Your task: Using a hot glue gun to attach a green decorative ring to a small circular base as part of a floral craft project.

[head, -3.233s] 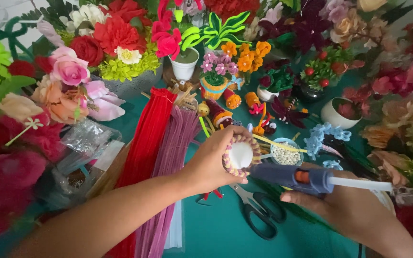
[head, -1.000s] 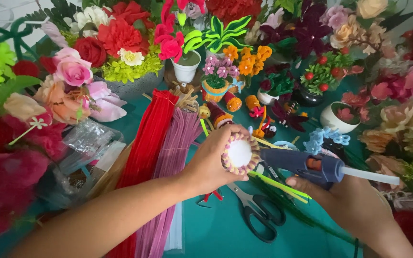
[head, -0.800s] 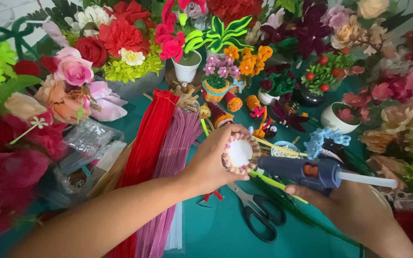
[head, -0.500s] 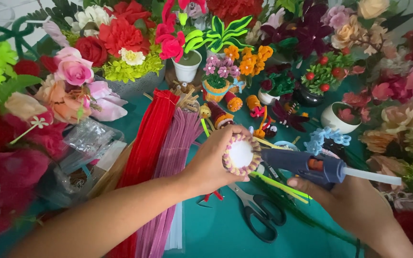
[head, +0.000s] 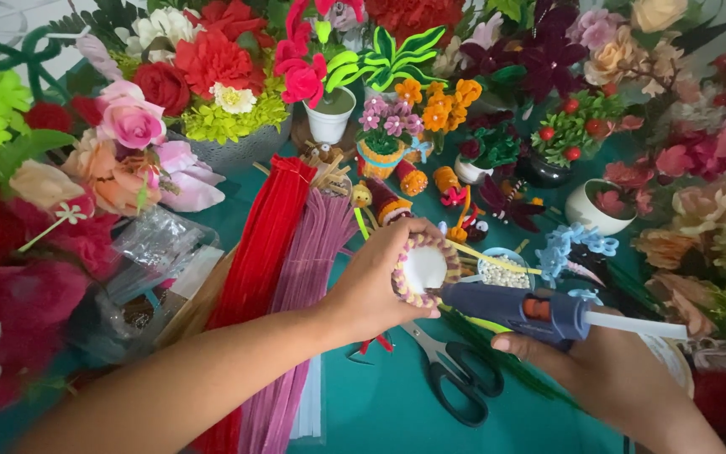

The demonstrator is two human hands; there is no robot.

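Left hand [head: 380, 282] closed around a small round white disc [head: 424, 269] ringed with a pink-and-yellow fuzzy braid, fingers clamped on its rim, white face turned up toward the camera. Right hand [head: 607, 374] wrapped tight on a blue glue gun [head: 523, 309]; nozzle touches the disc's lower edge, a clear glue stick juts out behind the hand. Just below and between the two hands, black-handled scissors [head: 455, 374] lie on the teal table [head: 380, 412]. Beside the left wrist and forearm, bundles of red pipe cleaners [head: 262, 252] and mauve pipe cleaners [head: 304, 277] run lengthwise. Beyond the left fingertips, a small bowl of pale beads [head: 502, 269]; farther out, a white pot [head: 329, 113] among handmade flowers.
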